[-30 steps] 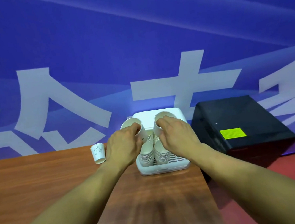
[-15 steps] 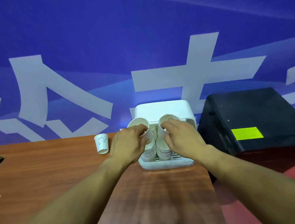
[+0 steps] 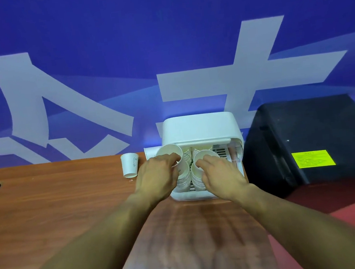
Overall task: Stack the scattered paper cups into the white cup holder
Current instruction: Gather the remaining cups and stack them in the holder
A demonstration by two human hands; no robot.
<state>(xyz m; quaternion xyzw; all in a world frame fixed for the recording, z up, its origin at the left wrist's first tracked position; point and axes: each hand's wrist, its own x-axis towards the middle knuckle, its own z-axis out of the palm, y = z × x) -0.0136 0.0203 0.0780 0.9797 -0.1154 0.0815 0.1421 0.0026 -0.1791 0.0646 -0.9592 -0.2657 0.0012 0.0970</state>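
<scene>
White cup holder [image 3: 198, 127] contains two stacks [image 3: 183, 181] of paper cups. The left hand [image 3: 157, 179] clamps one cup [image 3: 170, 155] above its left stack; the right hand [image 3: 219, 174] pinches a second cup [image 3: 204, 156] above its right. A lone cup [image 3: 130, 167] stands left of the holder. Right of it, the black box [image 3: 306, 132] has a yellow label [image 3: 313, 159], illegible.

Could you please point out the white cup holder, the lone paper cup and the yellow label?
white cup holder [image 3: 198, 127], head view, on its top cover.
lone paper cup [image 3: 129, 166], head view, on its side wall.
yellow label [image 3: 313, 159], head view, at its centre.
</scene>
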